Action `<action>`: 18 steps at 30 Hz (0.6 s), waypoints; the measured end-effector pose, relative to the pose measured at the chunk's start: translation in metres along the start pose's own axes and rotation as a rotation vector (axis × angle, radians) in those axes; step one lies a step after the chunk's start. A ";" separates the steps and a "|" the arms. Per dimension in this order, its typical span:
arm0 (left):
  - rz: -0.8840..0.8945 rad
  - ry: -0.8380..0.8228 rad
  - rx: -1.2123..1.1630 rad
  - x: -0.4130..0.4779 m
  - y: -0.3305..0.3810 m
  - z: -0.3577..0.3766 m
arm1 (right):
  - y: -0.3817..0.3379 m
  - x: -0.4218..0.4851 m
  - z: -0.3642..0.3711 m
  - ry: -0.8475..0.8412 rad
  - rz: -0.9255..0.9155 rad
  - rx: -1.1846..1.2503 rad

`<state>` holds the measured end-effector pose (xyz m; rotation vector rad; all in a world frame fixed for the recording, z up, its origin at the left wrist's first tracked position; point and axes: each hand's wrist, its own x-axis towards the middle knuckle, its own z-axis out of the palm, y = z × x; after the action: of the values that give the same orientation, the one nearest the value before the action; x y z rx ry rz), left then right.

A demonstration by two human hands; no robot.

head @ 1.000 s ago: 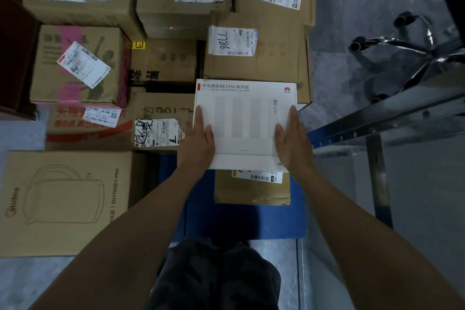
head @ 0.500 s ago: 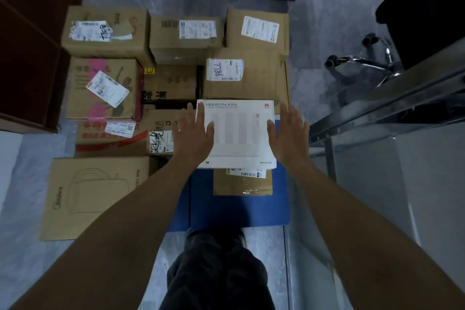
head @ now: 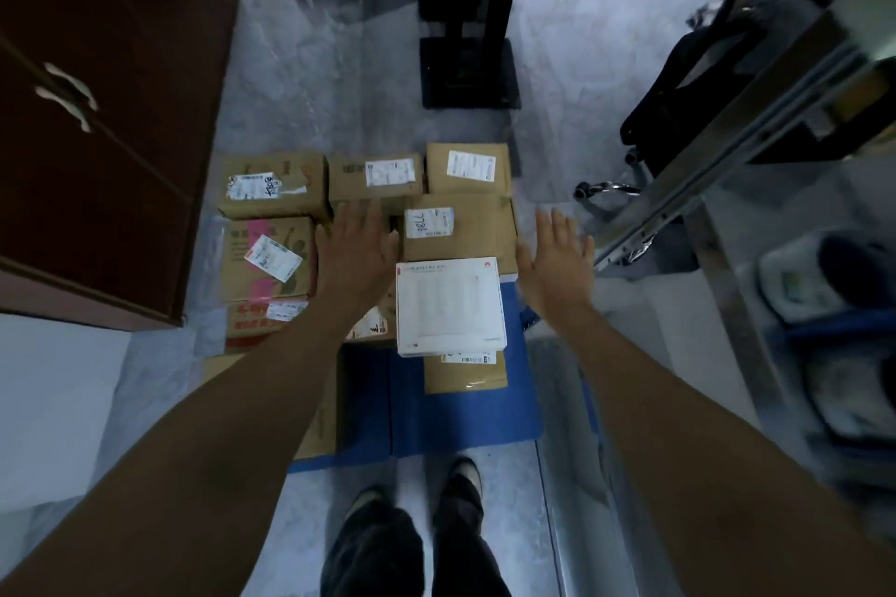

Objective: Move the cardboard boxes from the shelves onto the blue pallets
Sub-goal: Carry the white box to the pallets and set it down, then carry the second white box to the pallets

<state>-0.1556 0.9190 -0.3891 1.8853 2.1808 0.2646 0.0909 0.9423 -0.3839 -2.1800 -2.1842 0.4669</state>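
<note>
white box (head: 450,305) atop cardboard box (head: 465,376), lbls (head: 428,222) blurry

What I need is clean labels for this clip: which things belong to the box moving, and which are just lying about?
Job: white box, brown boxes, blue pallet, metal shelf, left hand, right hand (both open, holding nothing).
Lying about: dark cabinet, black stand, chair.
</note>
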 end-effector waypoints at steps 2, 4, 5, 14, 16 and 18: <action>0.040 0.003 -0.019 -0.008 -0.003 -0.020 | -0.009 -0.018 -0.013 0.006 0.029 0.006; 0.059 -0.005 -0.003 -0.013 -0.008 -0.034 | -0.018 -0.038 -0.020 0.028 0.057 0.021; 0.075 -0.007 0.019 -0.016 -0.012 -0.040 | -0.024 -0.049 -0.022 0.038 0.078 0.027; 0.336 -0.126 0.070 -0.074 -0.024 -0.086 | -0.069 -0.165 -0.032 0.153 0.286 0.069; 0.396 -0.139 0.066 -0.090 -0.021 -0.094 | -0.074 -0.192 -0.036 0.174 0.324 0.074; 0.450 -0.154 0.085 -0.104 -0.016 -0.099 | -0.076 -0.219 -0.039 0.178 0.354 0.067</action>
<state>-0.1865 0.8164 -0.2921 2.3438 1.6749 0.1013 0.0310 0.7363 -0.2873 -2.4702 -1.6767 0.3312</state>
